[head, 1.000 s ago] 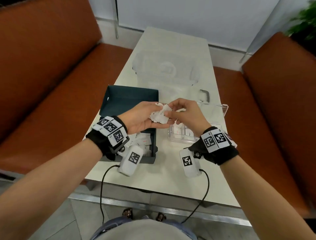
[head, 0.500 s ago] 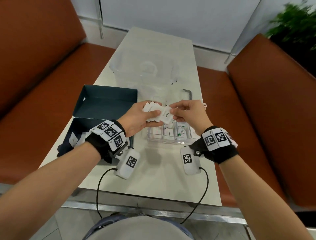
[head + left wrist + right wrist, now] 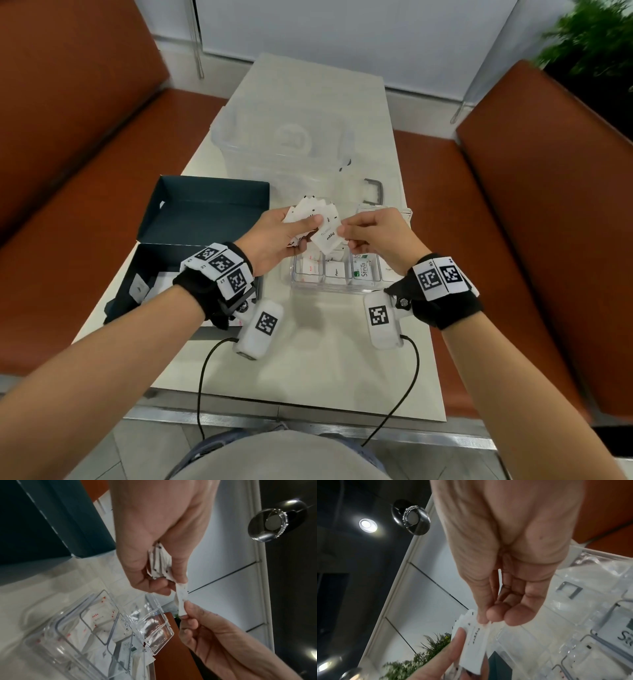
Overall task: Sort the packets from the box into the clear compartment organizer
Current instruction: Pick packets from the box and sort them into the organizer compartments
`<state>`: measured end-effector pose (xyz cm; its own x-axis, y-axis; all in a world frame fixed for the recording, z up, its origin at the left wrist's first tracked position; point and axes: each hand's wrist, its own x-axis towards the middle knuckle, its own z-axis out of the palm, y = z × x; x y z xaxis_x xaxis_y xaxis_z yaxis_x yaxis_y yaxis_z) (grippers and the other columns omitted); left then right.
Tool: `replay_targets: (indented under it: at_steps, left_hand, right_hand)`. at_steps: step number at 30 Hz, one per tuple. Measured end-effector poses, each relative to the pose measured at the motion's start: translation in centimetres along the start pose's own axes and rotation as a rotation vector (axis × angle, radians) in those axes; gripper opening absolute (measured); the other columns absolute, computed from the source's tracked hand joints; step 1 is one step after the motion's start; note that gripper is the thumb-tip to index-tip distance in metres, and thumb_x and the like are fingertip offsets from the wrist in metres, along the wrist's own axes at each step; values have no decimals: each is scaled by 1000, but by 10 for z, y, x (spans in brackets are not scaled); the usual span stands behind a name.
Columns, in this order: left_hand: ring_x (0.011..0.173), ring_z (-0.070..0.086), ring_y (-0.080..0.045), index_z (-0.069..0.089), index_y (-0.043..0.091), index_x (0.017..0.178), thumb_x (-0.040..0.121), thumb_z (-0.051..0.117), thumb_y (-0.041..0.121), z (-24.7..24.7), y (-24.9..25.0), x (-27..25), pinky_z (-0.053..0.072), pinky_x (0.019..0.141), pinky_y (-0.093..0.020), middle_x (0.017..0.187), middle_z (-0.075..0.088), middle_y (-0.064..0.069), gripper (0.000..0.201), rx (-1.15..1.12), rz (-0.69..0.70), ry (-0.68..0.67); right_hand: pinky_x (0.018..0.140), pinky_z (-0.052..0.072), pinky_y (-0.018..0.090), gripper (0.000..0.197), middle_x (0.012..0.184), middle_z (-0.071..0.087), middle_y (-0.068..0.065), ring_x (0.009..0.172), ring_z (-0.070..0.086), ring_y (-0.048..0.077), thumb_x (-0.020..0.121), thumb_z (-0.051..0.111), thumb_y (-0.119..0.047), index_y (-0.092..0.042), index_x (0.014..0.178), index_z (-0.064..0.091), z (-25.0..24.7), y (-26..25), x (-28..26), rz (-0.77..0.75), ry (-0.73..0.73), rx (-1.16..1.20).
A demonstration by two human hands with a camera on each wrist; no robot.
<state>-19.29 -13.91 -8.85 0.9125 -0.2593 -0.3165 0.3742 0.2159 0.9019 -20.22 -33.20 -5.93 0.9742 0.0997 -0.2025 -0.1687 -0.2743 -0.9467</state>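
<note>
L fingers (image 3: 301, 224) clamp packet stack (image 3: 310, 212); R fingers (image 3: 352, 228) pinch pepper packet (image 3: 327, 236) over organizer (image 3: 337, 286).

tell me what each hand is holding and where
Left hand grips a fanned stack of packets at its lower end. Right hand pinches the Pepper packet by its right corner.
</note>
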Motion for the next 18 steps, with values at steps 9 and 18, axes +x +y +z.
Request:
replay_targets:
  at_steps: [9,18]
  left_hand:
    - [70,71,-18,67,9,103,82,75,3,-2,13,5,59,64,-26,91,73,-14,24,262,67,-52]
    - [71,73,-16,68,11,102,81,76,8,-2,14,9,58,63,-24,82,76,-4,23,242,49,-132]
  right_hand:
    - [63,54,14,20,64,68,6,52,60,6,79,76,-12,-9,99,72,-7,-20,11,-231,57,-487]
    - [59,40,0,23,61,68,3,50,57,1,77,78,-18,-14,98,72,-1,-26,19,-248,11,-724]
